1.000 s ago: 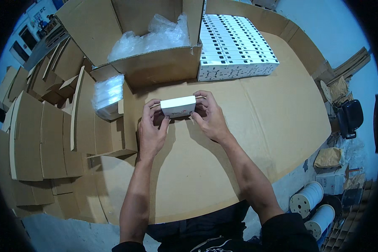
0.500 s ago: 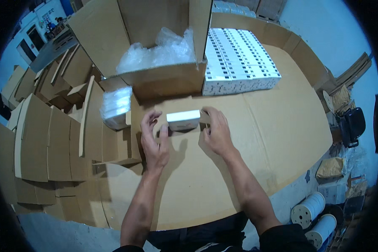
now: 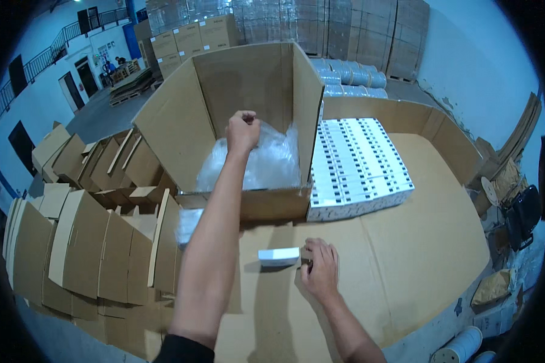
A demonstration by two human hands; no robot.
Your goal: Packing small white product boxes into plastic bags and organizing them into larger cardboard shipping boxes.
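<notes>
My left hand reaches into a tall open cardboard carton, above a heap of clear plastic bags. Its fingers curl away from view, so what they hold, if anything, is hidden. On the cardboard-covered table a small white box stands on its long edge. Beside the right end of that box, my right hand rests with thumb and fingers apart, holding nothing I can see. Behind it lies a block of white boxes in neat rows.
Left of the table stand many folded cardboard cartons. A plastic-wrapped stack is partly behind my left forearm. A low cardboard wall edges the table's far right. Spools sit on the floor at lower right.
My left hand has left the small white box and moved up and forward into the carton. My right hand stays by the box's right end. The view has tilted upward.
</notes>
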